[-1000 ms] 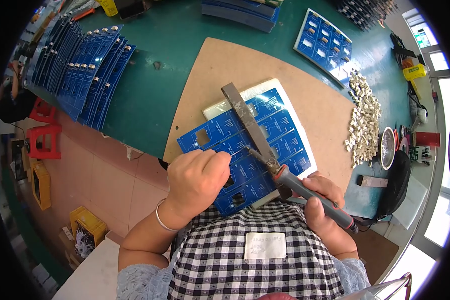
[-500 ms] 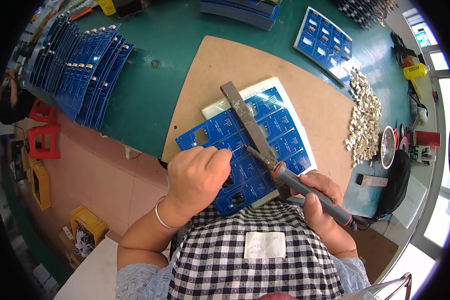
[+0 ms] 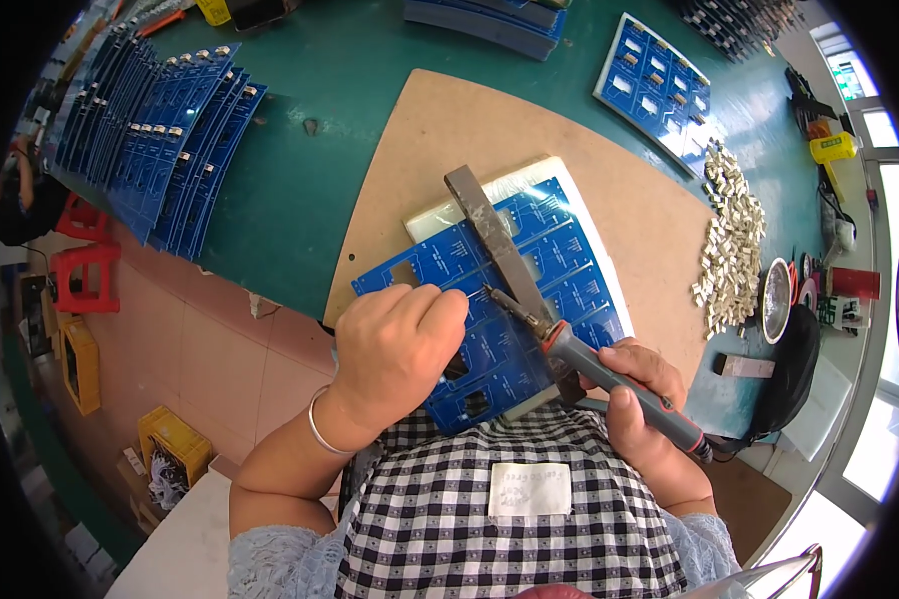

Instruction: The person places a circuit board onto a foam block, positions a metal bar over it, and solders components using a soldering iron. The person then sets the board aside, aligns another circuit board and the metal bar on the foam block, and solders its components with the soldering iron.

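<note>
My right hand grips a grey soldering iron with orange trim. The iron's tip points up and left, close to the surface of a blue circuit board with square cut-outs. Across that board lies a dull metal bar, and the iron's front end crosses in front of it. My left hand is closed over the board's left part, its thumb and forefinger pinched near the iron's tip. What the pinch holds is too thin or hidden to make out. A white foam pad sits beneath the board.
Under the pad is a brown hardboard sheet on the green table. Small pale connectors are heaped at right, beside a metal bowl. Upright blue boards stand at left; another board lies far right.
The iron's tip has shifted very slightly left and up, and my left hand slightly right. The view has shifted a little. Both hands keep their hold.
</note>
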Motion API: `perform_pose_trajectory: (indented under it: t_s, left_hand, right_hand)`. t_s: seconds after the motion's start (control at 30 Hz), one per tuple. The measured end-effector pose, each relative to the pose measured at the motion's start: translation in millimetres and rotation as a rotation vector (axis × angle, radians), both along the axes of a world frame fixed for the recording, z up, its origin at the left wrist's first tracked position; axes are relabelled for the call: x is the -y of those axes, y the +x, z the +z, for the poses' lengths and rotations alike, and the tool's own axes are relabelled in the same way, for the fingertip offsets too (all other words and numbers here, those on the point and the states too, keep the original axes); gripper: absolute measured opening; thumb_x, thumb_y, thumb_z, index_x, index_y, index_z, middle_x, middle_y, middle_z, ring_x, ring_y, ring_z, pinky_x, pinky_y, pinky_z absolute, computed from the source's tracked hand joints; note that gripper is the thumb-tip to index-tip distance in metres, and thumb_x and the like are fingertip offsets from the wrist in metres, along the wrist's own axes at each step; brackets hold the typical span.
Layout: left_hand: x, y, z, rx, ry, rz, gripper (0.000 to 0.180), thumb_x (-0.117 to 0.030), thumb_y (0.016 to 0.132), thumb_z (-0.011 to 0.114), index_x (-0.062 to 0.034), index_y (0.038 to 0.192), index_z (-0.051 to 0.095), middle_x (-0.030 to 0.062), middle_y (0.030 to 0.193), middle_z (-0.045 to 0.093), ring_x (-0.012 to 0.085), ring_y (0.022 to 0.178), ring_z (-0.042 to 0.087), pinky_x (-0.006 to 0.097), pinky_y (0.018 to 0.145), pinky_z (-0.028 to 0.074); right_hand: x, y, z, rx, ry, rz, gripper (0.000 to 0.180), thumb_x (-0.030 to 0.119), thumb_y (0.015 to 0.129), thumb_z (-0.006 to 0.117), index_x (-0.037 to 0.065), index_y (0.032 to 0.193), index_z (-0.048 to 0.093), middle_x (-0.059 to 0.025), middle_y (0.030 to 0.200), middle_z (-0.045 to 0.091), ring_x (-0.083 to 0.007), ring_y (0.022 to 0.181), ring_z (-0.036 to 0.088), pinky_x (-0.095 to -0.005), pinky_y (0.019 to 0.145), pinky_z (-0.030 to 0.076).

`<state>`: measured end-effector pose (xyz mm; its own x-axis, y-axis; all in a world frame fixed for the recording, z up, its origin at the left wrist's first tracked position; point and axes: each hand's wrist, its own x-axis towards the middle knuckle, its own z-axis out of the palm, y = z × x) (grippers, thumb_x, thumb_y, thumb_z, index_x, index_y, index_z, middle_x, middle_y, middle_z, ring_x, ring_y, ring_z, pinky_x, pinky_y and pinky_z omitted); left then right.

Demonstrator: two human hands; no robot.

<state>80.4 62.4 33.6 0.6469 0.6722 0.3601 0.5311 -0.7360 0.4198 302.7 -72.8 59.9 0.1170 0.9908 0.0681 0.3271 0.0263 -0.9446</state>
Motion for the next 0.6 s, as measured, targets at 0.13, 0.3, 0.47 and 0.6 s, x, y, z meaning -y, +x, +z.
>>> perform_pose_trajectory:
  t_s: [0.13, 0.3, 0.47, 0.6]
  left_hand:
    - [-1.9, 1.3, -1.4, 0.009, 0.007, 0.005, 0.014, 0.000, 0.071, 0.070, -0.0060, 0.077, 0.059, 0.0057, 0.064, 0.058, 0.0218, 0.053, 0.055, 0.033, 0.047, 0.042]
    - [-7.1, 0.1, -1.2, 0.140, -0.060, 0.095, 0.016, 0.001, 0.070, 0.069, -0.0062, 0.076, 0.056, 0.0057, 0.064, 0.056, 0.0223, 0.054, 0.055, 0.032, 0.048, 0.042]
    - [-7.9, -10.6, 1.2, 0.200, -0.108, 0.137, 0.018, 0.003, 0.070, 0.068, -0.0059, 0.078, 0.054, 0.0054, 0.064, 0.054, 0.0226, 0.054, 0.053, 0.032, 0.051, 0.043]
    - [-9.0, -14.6, 0.6, 0.109, 0.000, 0.130, 0.020, 0.002, 0.067, 0.068, -0.0075, 0.079, 0.054, 0.0055, 0.071, 0.056, 0.0251, 0.066, 0.055, 0.034, 0.059, 0.045]
  right_hand:
    - [-0.5, 1.3, 2.1, 0.022, -0.021, 0.017, 0.037, 0.032, 0.093, 0.057, 0.000, 0.111, 0.058, -0.0154, 0.084, 0.062, -0.0218, 0.074, 0.062, -0.0338, 0.070, 0.051]
    - [-5.9, 2.4, -1.1, 0.025, 0.131, 0.011, 0.037, 0.034, 0.095, 0.056, 0.001, 0.112, 0.057, -0.0147, 0.083, 0.061, -0.0209, 0.073, 0.060, -0.0333, 0.070, 0.048]
    - [-6.1, 2.1, 4.5, -0.005, 0.160, -0.035, 0.034, 0.025, 0.085, 0.065, -0.002, 0.105, 0.063, -0.0111, 0.082, 0.064, -0.0232, 0.072, 0.056, -0.0362, 0.068, 0.044]
    - [-10.8, 0.2, 4.5, 0.029, 0.100, -0.035, 0.035, 0.026, 0.085, 0.066, -0.002, 0.104, 0.064, -0.0106, 0.080, 0.063, -0.0221, 0.074, 0.055, -0.0343, 0.068, 0.044]
